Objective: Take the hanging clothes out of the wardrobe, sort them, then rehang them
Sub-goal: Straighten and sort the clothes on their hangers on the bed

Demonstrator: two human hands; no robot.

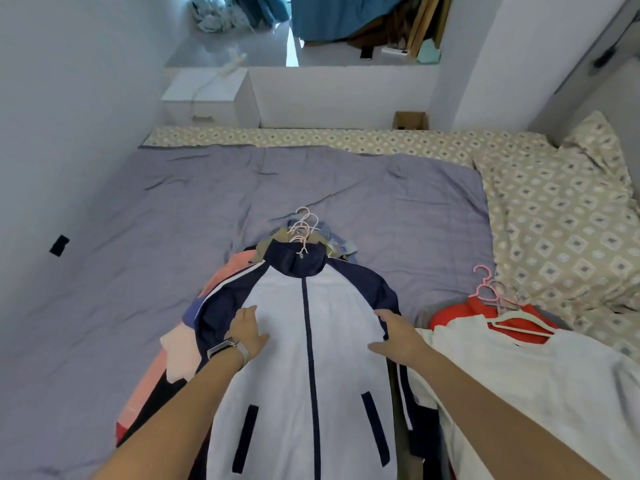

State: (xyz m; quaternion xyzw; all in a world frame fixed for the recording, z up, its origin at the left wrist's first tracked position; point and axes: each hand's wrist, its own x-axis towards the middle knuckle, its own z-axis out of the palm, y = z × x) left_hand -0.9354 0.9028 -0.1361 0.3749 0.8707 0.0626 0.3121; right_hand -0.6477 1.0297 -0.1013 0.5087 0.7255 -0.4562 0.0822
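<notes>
Jacket point(304, 344), white with navy sleeves, is laid on top of the 1st pile of hangered clothes at the near edge of the bed point(138, 237), zip up. Its long axis runs from the near edge toward the far edge, collar and hanger hooks point(303, 226) at the far end. Both hands are placed flat on the chest, fingers extended, nothing gripped: left hand point(247, 329) left of the zip, right hand point(394, 332) at the right shoulder seam. Hooks lie beyond both hands, about equally reachable. A 2nd pile point(502, 344), white over red, with pink hangers point(488, 289), lies just beside on the right, toward the patterned sheet point(554, 220). Likely step: smoothing/sorting; rehanging not started.
</notes>
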